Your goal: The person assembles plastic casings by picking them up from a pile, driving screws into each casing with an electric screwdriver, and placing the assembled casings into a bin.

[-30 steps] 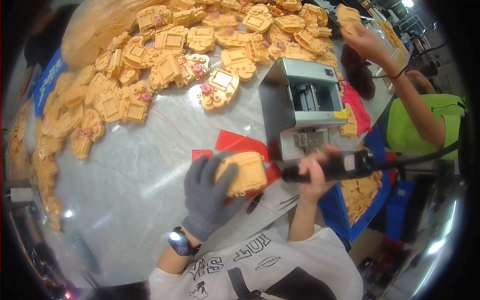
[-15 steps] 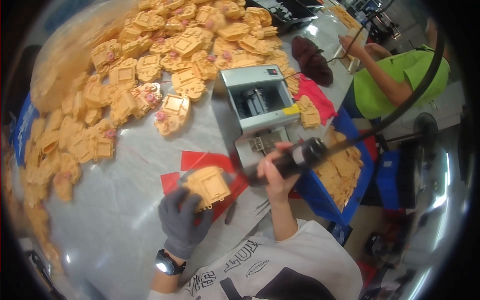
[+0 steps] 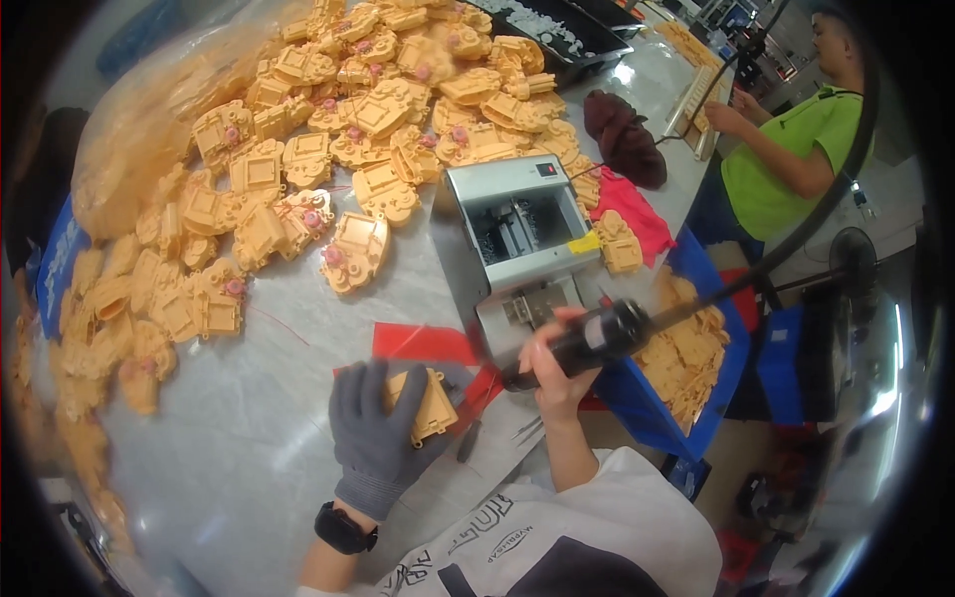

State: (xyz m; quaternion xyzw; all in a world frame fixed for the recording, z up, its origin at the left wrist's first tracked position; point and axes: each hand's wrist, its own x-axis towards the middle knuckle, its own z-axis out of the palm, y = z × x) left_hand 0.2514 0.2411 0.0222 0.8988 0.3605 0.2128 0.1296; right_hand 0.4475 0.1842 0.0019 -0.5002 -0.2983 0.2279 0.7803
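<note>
In a grey glove, my left hand (image 3: 378, 428) holds a yellow-orange plastic housing (image 3: 430, 408) by its left side, with fingers spread over it. The housing rests over a dark pad with red strips (image 3: 423, 343) on the table. My bare right hand (image 3: 559, 373) is wrapped round a black electric screwdriver (image 3: 605, 338), whose thick black cable (image 3: 756, 269) runs up to the right. The screwdriver's tip end points left toward the housing, just in front of a grey screw feeder (image 3: 517, 224); the bit itself is too small to make out.
A large heap of similar yellow housings (image 3: 378, 104), some with pink parts and red wires, covers the table's far left. A blue bin (image 3: 731, 373) of yellow pieces stands at right. Dark cloth (image 3: 625, 139) and pink cloth (image 3: 637, 214) lie behind. A co-worker in green (image 3: 786, 149) works beyond.
My left hand has turned and now covers more of the housing, which has shifted slightly right. The screwdriver stays near the feeder. The whole view has tilted, showing more of the co-worker.
</note>
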